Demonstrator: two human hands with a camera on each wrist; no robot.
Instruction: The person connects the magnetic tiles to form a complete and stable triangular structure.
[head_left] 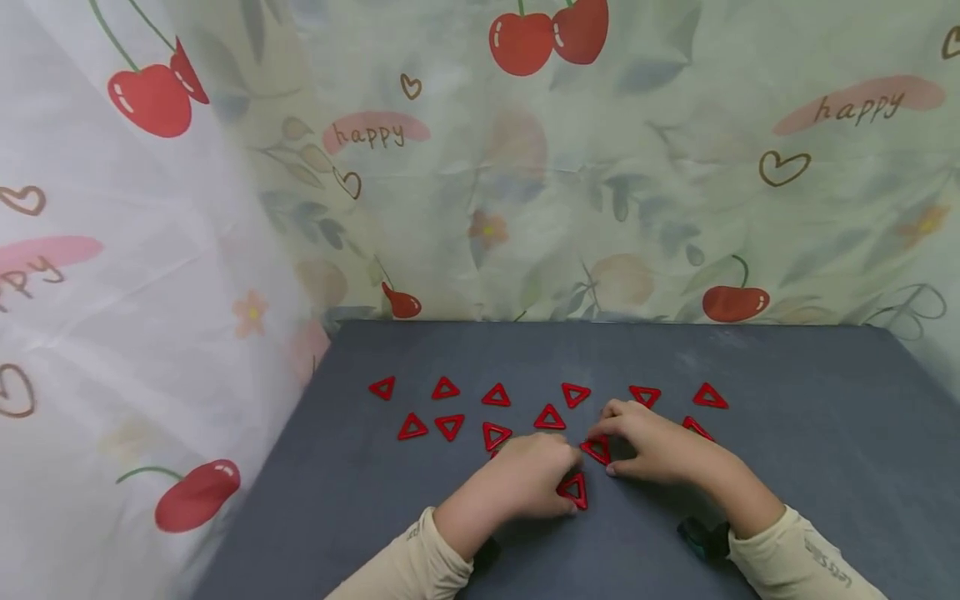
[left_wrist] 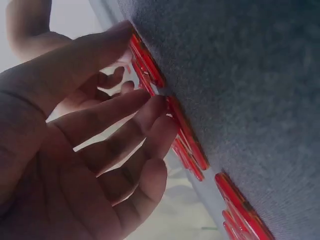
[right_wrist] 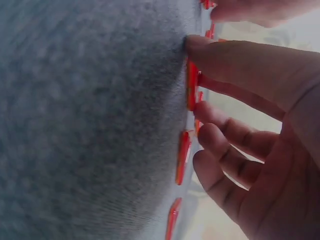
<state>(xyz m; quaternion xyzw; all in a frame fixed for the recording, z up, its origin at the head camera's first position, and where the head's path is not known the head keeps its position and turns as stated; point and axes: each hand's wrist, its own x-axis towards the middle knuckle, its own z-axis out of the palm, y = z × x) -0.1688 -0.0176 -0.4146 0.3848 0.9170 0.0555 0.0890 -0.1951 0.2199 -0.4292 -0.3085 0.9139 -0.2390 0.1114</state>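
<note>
The left hand point(head_left: 517, 475) pinches a red triangle point(head_left: 583, 490) near the middle of the grey desk point(head_left: 637, 550). The right hand point(head_left: 660, 446) pinches another triangle point(head_left: 596, 455), just past the first one and a bit to the right. More triangles point(head_left: 550, 427) lie around and past both hands, and a cloth point(head_left: 450, 208) with cherries is behind the desk.

Head view: from above, facing forward and down over grey, fabric-textured tabletop point(head_left: 337, 500). Wrist views: close, low, grazing that surface (frame right in the left wrist's, frame left in the right's). Common to all: red hollow triangular pieces point(head_left: 550, 427).
</note>
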